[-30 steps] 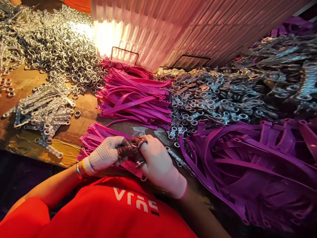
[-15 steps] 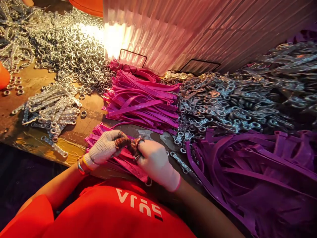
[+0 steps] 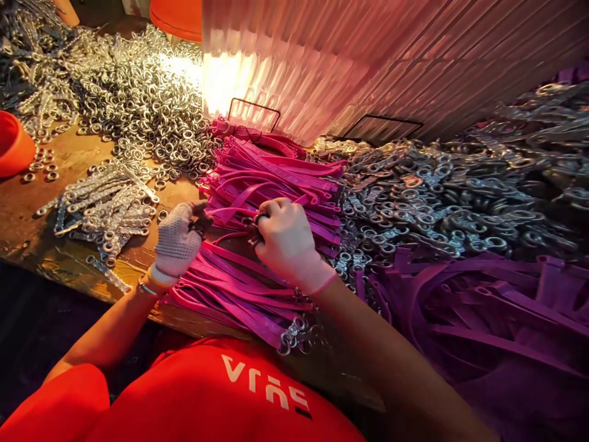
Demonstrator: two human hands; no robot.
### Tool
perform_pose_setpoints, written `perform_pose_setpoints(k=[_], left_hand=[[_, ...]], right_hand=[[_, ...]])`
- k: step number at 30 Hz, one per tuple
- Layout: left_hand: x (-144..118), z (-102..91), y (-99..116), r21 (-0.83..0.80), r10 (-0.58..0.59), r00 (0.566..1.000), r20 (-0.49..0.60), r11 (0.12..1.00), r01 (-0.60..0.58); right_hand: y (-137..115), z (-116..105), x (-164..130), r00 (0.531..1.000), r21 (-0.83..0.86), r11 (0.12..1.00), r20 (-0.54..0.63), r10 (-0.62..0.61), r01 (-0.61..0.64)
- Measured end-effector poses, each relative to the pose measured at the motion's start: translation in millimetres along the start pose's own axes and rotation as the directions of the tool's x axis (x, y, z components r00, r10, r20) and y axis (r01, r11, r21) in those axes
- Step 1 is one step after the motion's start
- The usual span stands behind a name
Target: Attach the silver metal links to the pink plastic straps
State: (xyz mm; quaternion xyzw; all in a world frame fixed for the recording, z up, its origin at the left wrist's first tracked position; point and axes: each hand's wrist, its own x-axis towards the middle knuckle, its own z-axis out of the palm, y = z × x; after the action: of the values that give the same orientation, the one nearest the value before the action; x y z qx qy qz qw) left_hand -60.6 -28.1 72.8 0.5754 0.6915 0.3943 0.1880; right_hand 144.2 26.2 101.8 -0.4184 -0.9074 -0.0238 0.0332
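both gloved hands on pink straps (image 3: 239,288) on bench (image 3: 41,209); left hand (image 3: 177,242) curled, pinching strap end; right hand (image 3: 285,236) closed gripping strap; metal rings (image 3: 151,104) behind.

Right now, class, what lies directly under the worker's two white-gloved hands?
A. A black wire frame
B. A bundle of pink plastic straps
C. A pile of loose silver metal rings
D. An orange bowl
B: the left hand and right hand both rest on the bundle of pink plastic straps at the table's near edge.
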Motion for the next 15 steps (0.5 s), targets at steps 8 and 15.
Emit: perform_pose_setpoints(k=[8, 15], left_hand=[[-35.1, -16.1, 18.9, -0.634, -0.354, 0.786, 0.506, 0.466, 0.618], [-43.2, -18.8, 26.2, -0.721, -0.171, 0.734, 0.657, 0.142, 0.678]], right_hand=[[-52.5, 3.0, -65.2, 0.986, 0.225, 0.967, -0.142, -0.089, 0.12], [-75.7, 22.1, -84.2, 0.97, 0.573, 0.815, -0.133, 0.202, -0.091]])
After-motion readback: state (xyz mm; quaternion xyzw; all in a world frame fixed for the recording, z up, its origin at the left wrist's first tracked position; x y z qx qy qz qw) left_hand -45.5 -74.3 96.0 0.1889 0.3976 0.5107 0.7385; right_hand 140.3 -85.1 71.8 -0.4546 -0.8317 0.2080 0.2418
